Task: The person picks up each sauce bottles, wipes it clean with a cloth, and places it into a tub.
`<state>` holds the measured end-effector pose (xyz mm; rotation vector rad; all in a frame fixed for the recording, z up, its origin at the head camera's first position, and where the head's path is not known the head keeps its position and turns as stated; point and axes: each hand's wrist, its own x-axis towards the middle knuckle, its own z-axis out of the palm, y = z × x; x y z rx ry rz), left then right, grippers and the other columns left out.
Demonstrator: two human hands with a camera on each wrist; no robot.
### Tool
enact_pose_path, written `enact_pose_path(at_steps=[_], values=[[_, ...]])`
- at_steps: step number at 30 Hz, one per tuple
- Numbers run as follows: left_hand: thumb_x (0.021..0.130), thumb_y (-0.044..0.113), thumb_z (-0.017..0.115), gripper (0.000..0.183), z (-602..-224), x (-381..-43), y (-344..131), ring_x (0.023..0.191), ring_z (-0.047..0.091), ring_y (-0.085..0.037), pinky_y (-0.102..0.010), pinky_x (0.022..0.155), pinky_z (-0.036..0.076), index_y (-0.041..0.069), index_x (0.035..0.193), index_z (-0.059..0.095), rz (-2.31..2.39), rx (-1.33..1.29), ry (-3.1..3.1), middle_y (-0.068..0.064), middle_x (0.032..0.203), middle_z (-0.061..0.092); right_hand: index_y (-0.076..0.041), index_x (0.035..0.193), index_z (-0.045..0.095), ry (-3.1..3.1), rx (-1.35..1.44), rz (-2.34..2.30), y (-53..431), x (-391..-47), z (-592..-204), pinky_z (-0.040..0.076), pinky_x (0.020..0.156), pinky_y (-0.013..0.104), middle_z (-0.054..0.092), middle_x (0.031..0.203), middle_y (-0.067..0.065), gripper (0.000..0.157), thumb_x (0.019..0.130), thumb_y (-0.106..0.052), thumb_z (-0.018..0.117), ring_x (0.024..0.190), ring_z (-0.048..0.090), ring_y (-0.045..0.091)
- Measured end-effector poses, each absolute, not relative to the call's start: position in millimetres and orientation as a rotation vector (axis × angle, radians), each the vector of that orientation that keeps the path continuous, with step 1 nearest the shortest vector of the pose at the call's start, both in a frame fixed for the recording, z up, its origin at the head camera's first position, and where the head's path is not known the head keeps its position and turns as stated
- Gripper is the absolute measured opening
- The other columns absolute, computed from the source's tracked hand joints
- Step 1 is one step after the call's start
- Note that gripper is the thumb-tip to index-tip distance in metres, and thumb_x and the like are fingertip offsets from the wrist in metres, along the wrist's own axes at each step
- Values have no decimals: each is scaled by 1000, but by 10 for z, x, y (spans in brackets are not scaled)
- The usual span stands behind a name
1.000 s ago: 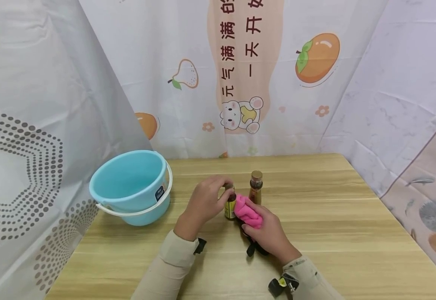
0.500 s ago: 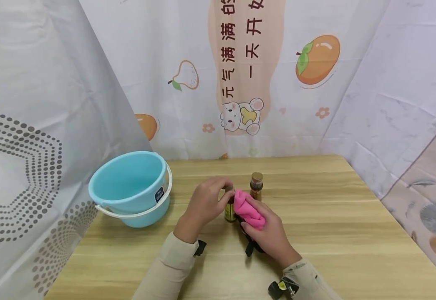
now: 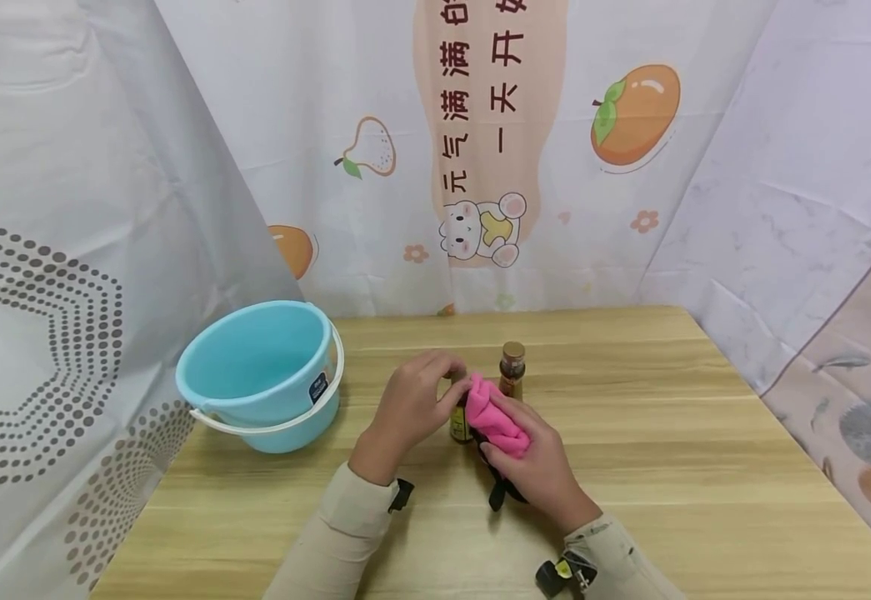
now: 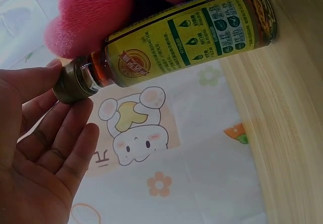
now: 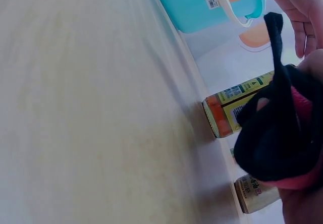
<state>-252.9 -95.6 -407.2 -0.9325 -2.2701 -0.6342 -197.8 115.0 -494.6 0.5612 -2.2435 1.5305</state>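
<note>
My left hand pinches the dark cap of a glass bottle with a yellow-green label between thumb and fingers. That bottle stands upright on the table. In my right hand is a bunched pink fluffy cloth, gripped close against the bottle's right side and hiding part of it. Black edging with a strap hangs from the cloth in the right wrist view. Behind the cloth stands a second bottle with a gold-brown cap, its lower part hidden.
A light blue bucket with a white handle stands at the left of the wooden table. A printed curtain hangs right behind the table's back edge.
My right hand has slid the pink cloth slightly up the labelled bottle towards its cap, covering more of the upper bottle. My left hand has stayed on the cap.
</note>
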Motion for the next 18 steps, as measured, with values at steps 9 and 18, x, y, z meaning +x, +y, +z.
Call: enact_pose_path(at_steps=[9,18], values=[[94,22,79,12,-4058,-2503,-955,87,70,-10,-26,80,61,13,100,72,-634,-921,-2284,3,93,72,-28,146,59,-2351,493,1527,1160,-1978,-4976,58,81,24,67,129,-1,76,80,-4,87,98,63,16],[92,20,81,11,-4048,-2500,-941,84,69,-10,-26,76,61,14,98,73,-616,-923,-2289,4,91,72,-26,146,60,-2509,320,1591,1181,-1970,-4961,56,71,23,67,120,3,74,80,-6,87,89,61,17]])
